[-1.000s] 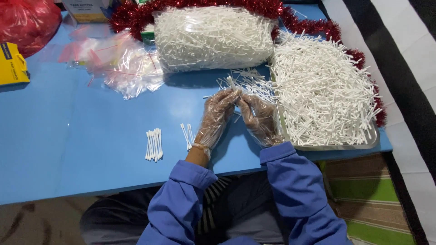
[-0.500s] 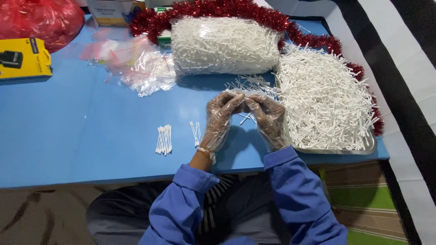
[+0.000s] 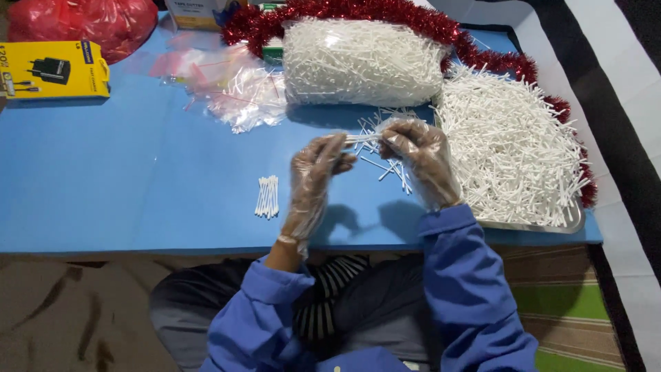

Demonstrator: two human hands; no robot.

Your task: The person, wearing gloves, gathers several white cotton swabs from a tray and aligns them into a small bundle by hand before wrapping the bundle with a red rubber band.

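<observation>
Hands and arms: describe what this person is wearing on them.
Both the left hand and the right hand wear thin, clear, crinkly disposable plastic gloves ending at the wrists. Both arms are covered by loose blue long sleeves, bunched at the cuffs. No markings show.

On the blue table (image 3: 103, 172): a red plastic bag (image 3: 82, 21), a yellow box (image 3: 51, 69), red tinsel (image 3: 385, 10), clear empty bags (image 3: 234, 86).

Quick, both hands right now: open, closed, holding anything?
Left hand: closed on one end of a small bunch of white swab sticks.
Right hand: closed on the other end of the same bunch.
</observation>
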